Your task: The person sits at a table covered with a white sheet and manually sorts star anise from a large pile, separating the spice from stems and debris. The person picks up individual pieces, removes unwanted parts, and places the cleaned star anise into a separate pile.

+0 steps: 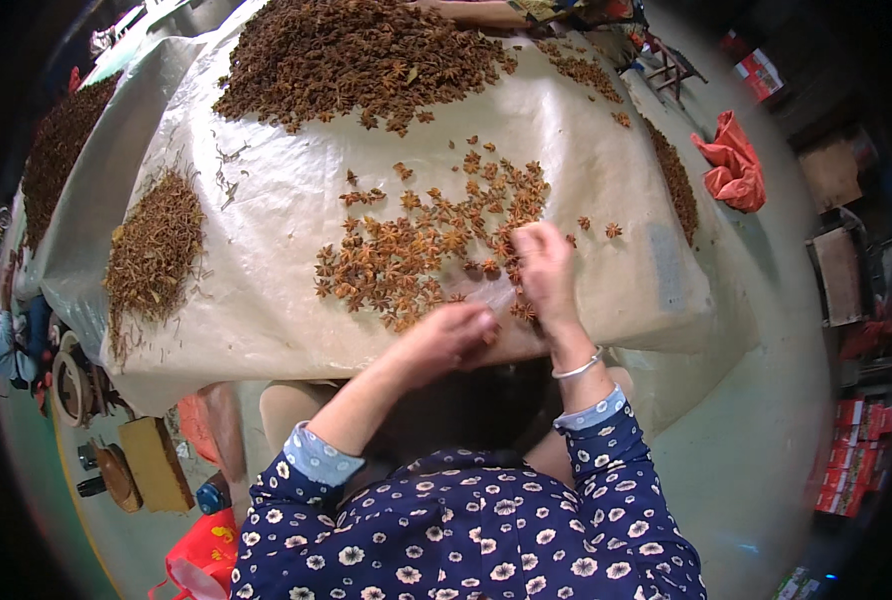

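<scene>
Loose star anise [397, 259] lies spread over a plastic-sheeted table [266, 300] before me. My right hand [547, 259], blurred and with a bracelet at the wrist, is at the right edge of the spread. Its fingers are bent close over the pods, and whether they grip one is hidden. Close to the table's front edge, my left hand [461, 330] is curled with the fingertips turned right. A small brown patch shows at those fingertips, too blurred to tell whether it is a held pod.
A large star anise heap [363, 64] covers the table's far side, with another person's arm [476, 11] behind it. Thin stems [157, 244] are piled at left. A red plastic bag [731, 161] lies beyond the right edge. Below left are a yellowish block [153, 465] and a red bag [202, 551].
</scene>
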